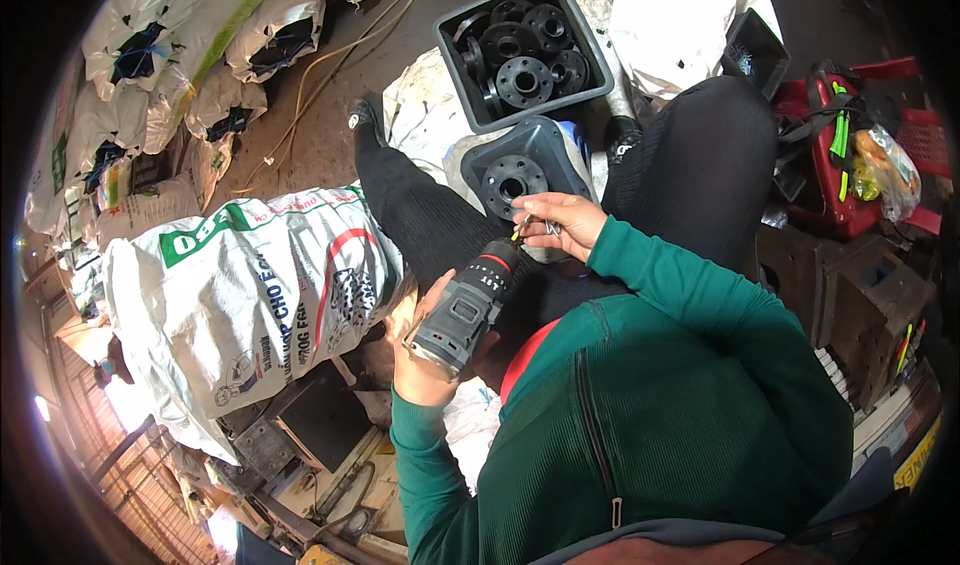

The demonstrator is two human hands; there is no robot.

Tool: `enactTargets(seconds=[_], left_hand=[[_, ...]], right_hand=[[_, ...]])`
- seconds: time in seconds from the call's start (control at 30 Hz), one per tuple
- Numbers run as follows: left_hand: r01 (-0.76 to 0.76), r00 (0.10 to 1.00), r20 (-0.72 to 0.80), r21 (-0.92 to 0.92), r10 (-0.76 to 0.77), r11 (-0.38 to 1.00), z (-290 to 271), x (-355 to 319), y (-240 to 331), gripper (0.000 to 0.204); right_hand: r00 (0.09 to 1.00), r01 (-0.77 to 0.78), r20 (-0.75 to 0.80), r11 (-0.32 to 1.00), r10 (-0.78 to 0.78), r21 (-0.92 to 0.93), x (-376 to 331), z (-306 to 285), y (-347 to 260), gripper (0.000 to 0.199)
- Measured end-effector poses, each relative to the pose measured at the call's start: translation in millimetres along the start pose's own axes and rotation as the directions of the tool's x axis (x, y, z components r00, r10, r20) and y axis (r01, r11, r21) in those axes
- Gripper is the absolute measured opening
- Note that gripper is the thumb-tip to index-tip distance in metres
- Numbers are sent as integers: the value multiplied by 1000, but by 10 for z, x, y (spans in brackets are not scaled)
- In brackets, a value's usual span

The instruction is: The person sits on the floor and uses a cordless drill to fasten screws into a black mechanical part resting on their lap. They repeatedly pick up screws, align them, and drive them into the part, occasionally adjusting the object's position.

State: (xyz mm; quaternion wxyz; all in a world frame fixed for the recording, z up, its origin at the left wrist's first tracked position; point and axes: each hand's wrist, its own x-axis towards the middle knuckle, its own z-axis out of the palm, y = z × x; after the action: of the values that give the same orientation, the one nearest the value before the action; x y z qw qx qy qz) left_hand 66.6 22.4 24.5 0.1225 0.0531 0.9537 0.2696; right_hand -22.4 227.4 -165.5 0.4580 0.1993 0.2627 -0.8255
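Note:
My left hand (425, 370) is wrapped around a black and grey cordless drill (460, 310) with a red ring near its chuck. The drill tilts away from me, and a thin yellowish bit (520, 228) sticks out of its front. At that bit, the fingers of my right hand (568, 220) are pinched together, with small silver screw-like pieces (552, 229) showing between them. Just beyond my fingers, a round black flange (513, 183) with a centre hole and a ring of smaller holes lies on a dark grey plastic block (565, 155) between my legs.
Several similar flanges (525, 82) fill a grey bin (455, 90) beyond the block. On the left lies a big white printed sack (240, 295), with more stuffed bags (150, 35) behind. A red plastic chair (820, 155) holding a bag stands on the right. Cables (340, 57) cross the floor.

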Motion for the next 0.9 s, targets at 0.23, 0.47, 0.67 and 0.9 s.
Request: enactTargets(seconds=[0.23,0.47,0.67,0.9], left_hand=[[257,966,85,-173,-245,951,-61,150,-95,57],[344,938,127,-209,-323,916,8,370,-109,61],[211,964,166,-17,-206,977,-9,598,-120,57],[269,936,221,48,-273,962,-11,684,-92,52]], right_hand=[[903,195,-354,966,-245,-173,190,-308,-82,27],[903,209,-305,931,-301,-300,406,-283,-35,26],[919,103,-325,932,-223,-348,434,-279,-46,34],[923,62,-337,936,-186,-347,373,-146,-52,32]])
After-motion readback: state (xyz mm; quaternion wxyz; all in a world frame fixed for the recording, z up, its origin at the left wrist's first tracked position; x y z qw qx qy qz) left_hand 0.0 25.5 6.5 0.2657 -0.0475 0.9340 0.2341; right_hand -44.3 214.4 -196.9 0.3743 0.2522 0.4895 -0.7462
